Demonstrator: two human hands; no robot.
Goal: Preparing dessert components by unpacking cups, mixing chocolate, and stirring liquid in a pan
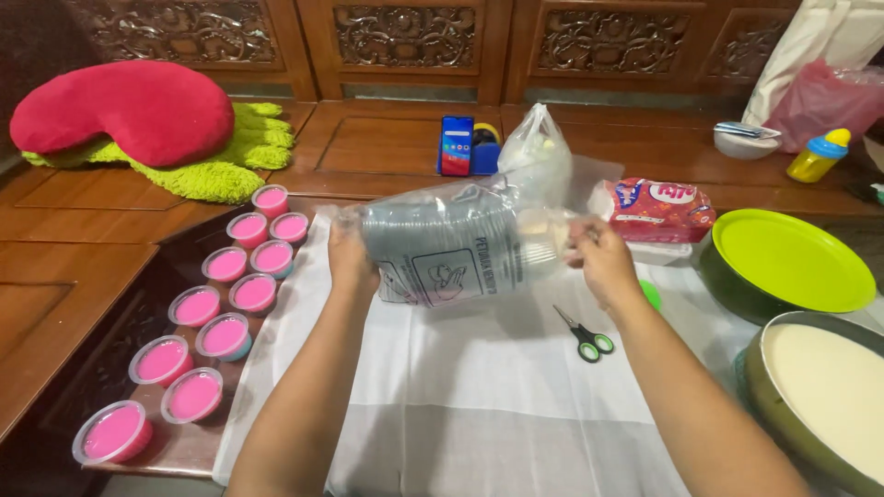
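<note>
Head view, centre of frame: a clear plastic sleeve of stacked lids [451,248] (light, slippery, crushable by the look) is held sideways above the white cloth [460,405]. The left hand [350,258] and right hand [599,262] have their fingers closed around its ends, the firmest hold. Scissors [585,336] lie below right; pink-filled cups [198,308] line the left.

Wooden floor [83,267], white cloth [479,387], scissors [583,335], pink cups [226,336]

**Plastic, cloth and carved wood**

The crinkled clear plastic bag of stacked lids [451,244] shines glossy. The white-and-grey cloth [460,396] looks matt and smooth. The small clear plastic cups of pink jelly [221,299] glisten on the dark polished wooden platform [74,276]. The red pillow [124,110] looks plush
</note>
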